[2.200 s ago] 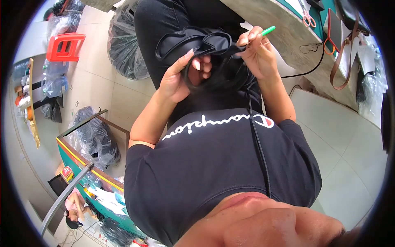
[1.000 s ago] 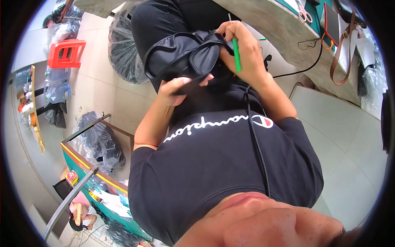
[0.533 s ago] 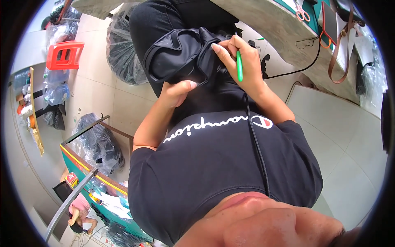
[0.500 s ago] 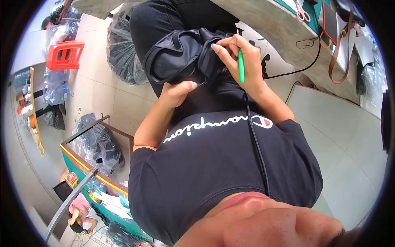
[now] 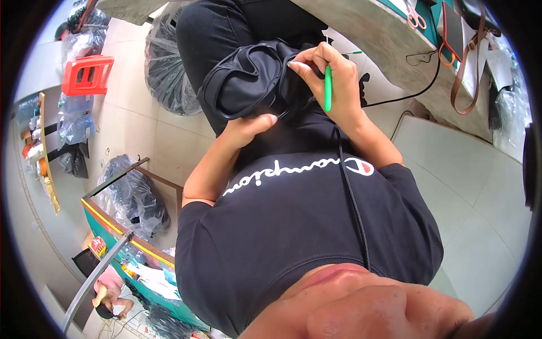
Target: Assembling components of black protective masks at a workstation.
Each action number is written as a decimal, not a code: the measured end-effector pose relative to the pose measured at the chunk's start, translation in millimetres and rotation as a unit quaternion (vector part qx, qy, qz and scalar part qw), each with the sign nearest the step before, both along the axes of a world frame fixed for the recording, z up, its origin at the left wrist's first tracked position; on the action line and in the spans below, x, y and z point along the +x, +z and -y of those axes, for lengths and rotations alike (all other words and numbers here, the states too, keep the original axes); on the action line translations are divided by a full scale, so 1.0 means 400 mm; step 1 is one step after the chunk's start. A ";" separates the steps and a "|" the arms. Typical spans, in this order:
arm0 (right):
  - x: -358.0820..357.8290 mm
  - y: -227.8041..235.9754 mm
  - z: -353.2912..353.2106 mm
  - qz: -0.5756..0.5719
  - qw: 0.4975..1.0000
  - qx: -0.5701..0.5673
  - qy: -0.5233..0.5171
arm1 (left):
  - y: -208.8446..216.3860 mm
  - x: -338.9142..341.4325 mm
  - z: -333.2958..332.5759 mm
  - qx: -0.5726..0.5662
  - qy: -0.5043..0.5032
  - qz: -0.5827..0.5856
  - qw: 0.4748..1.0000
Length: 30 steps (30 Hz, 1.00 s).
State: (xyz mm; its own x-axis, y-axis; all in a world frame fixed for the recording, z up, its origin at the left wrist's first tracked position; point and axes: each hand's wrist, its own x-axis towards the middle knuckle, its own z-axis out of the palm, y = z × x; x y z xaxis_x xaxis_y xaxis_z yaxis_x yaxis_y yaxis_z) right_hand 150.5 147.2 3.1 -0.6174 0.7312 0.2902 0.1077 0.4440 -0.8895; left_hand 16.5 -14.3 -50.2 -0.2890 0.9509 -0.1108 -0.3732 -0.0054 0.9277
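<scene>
Across my lap lies a black, soft, bag-like piece (image 5: 240, 85) with raised, piped edges and folds. At its near edge my left hand (image 5: 251, 129) is closed, thumb on top and the other fingers hidden beneath the material. My right hand (image 5: 339, 76) is closed around a slim tool with a green handle (image 5: 328, 93). The handle sticks out toward me below the fingers, and a thin, light shaft shows beyond the knuckles. Thumb and forefinger of that hand meet at the black piece's right side; whether they also pinch it, I cannot tell.
A worktable (image 5: 389, 42) runs along the far right, with pink-handled scissors (image 5: 416, 21) and a brown strap (image 5: 479, 73). Bagged black material (image 5: 169, 68) sits on the floor left of my leg. Farther left are a red stool (image 5: 87, 76) and another person (image 5: 110, 288) near a green-sided table.
The black piece has shifted and turned slightly, its folds changing shape. My left hand has slid a little to the right. My right hand keeps nearly the same place, the green handle tilting slightly.
</scene>
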 end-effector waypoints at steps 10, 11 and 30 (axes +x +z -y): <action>0.011 0.038 0.026 -0.213 0.922 0.058 0.318 | 0.117 -0.043 -0.100 0.121 -0.016 0.403 0.907; 0.021 0.038 0.035 -0.214 0.912 0.028 0.350 | 0.110 -0.044 -0.104 0.118 0.002 0.390 0.913; 0.176 0.092 -0.139 -0.060 0.979 0.031 0.194 | 0.065 -0.047 -0.085 0.129 0.097 0.179 0.971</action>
State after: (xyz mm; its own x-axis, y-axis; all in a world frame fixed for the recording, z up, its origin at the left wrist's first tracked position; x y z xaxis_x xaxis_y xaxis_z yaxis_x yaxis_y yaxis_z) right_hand 220.8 202.6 39.8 -0.8042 0.4264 0.4141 -0.1830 0.4852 -0.8551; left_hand -2.5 19.9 -24.3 -0.4517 0.8922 -0.0020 -0.6402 -0.3226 0.6972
